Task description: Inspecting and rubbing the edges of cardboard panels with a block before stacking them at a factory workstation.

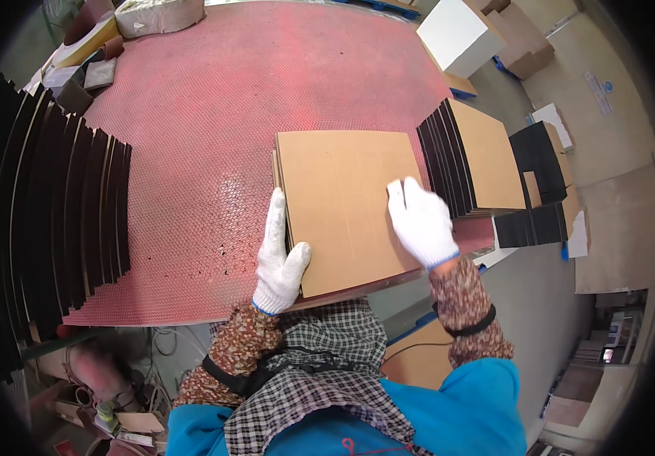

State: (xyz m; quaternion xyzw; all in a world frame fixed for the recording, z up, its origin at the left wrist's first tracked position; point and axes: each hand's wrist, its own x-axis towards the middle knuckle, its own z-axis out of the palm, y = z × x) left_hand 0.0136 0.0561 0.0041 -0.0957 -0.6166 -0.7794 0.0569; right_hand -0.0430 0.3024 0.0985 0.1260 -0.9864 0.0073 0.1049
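Observation:
A short stack of tan panels (350, 205) lies in front of me at the near edge of the red table. My left hand (278, 262), in a white glove, rests against the stack's left edge. Its fingers stretch along the side and its thumb lies on the top panel. Over the right part of that panel is my right hand (422, 224), also gloved in white. Its fingers are curled together, and whatever they may hold is hidden.
Dark-edged panels (61, 220) stand in a long row on the left. Another stack of tan panels with black edges (472, 159) sits at the right of the red mesh-patterned table (266, 68). Beyond are black stacks (540, 163) and a white box (460, 38). Rolls and blocks (88, 57) lie far left.

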